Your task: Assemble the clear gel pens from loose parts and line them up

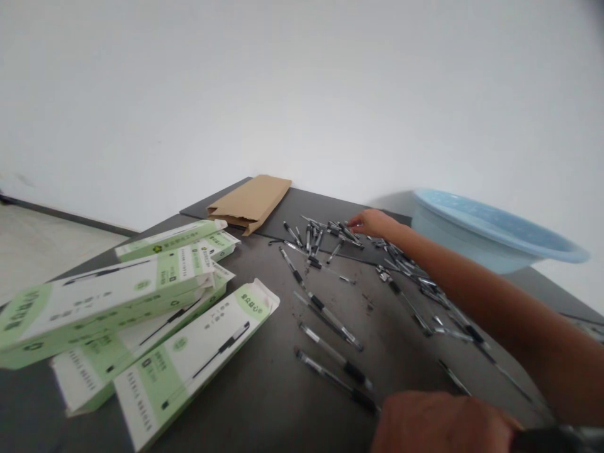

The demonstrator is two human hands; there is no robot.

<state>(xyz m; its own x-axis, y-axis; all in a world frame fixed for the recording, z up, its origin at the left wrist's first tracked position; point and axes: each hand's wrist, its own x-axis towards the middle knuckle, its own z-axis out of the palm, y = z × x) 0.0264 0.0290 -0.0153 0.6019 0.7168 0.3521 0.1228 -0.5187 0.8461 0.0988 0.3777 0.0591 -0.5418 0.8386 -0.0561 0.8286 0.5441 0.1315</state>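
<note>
My right hand (372,221) reaches in from the right across the grey table, its fingers bent down and closed on a gel pen at the far pile (343,233). The fingertips are small and partly hidden. Low in the picture, my left hand (438,423) is a blurred fist. Black grips and clear barrels of gel pens (542,438) stick out of its right side; how many is hidden. Near the left knuckles lie loose gel pens (335,355) with clear barrels and black grips. More pens (406,302) lie scattered beneath my right forearm.
Several green-and-white pen boxes (198,358) are stacked loosely on the left, some with end flaps open. A brown paper bag (257,198) lies flat at the back. A light blue basin (472,233) stands back right, by the white wall (302,82).
</note>
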